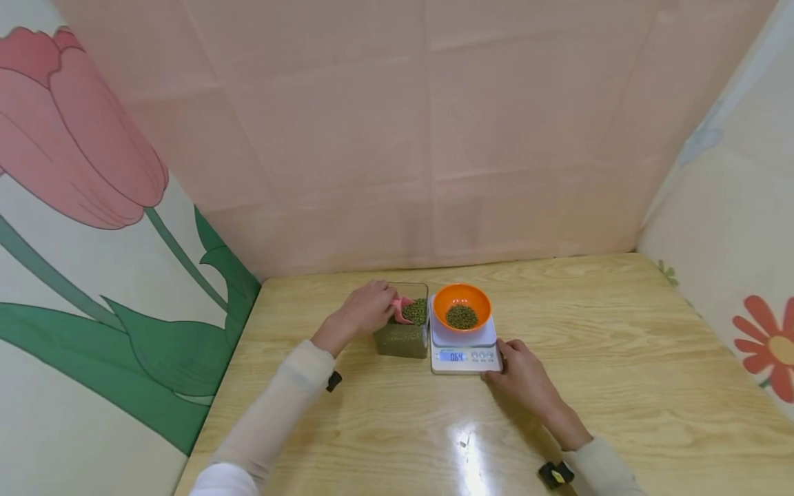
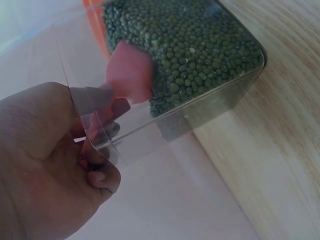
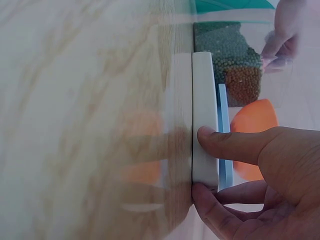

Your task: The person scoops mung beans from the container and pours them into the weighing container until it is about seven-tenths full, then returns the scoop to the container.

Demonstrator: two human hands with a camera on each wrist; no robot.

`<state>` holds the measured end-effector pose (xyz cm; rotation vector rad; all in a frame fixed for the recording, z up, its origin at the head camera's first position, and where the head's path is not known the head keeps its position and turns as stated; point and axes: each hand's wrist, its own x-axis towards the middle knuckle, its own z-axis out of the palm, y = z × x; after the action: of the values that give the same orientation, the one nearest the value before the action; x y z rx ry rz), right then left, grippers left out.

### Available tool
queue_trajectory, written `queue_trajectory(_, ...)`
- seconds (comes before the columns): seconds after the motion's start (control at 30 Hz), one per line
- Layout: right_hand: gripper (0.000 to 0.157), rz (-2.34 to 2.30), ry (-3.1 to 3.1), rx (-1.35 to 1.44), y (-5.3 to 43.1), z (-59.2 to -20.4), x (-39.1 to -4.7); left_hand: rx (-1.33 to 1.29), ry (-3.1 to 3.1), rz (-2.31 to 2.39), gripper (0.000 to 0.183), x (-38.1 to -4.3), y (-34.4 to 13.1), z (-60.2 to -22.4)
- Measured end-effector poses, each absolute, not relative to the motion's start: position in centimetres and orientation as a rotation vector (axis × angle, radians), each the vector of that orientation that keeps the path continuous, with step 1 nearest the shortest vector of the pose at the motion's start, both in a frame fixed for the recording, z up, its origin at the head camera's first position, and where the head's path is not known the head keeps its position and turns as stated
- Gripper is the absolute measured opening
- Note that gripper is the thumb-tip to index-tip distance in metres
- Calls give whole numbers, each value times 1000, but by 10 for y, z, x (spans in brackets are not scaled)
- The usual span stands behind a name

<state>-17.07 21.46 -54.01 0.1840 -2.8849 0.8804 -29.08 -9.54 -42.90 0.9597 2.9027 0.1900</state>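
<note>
My left hand (image 1: 370,308) grips a small pink scoop (image 2: 129,75) by its handle, inside a clear container (image 1: 400,344) of green mung beans (image 2: 195,50). In the left wrist view the scoop's bowl lies against the beans, the fingers partly seen through the clear wall. Just to the right stands a white kitchen scale (image 1: 438,365) with a lit display showing digits like 064. On its platform sits an orange bowl (image 1: 444,300) with some mung beans (image 1: 462,317) at the bottom. My right hand (image 1: 527,379) holds the scale's near right corner between thumb and fingers.
Container and scale stand side by side on a wood-grain table (image 1: 347,427). Behind them rises a pink cloth backdrop (image 1: 428,151). Flower-printed panels flank the table, with a large tulip (image 1: 93,138) on the left and a red flower (image 1: 766,337) on the right.
</note>
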Motion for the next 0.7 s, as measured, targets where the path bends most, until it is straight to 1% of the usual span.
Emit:
queue_trajectory(0.23,75,882,-2878,193,215,-540,-171,931,2899,206,24,-288,-95,-428)
queue_trajectory(0.7,75,885,-2864,214,216,-541,-172,922,2913,199,24,-285,-96,-428)
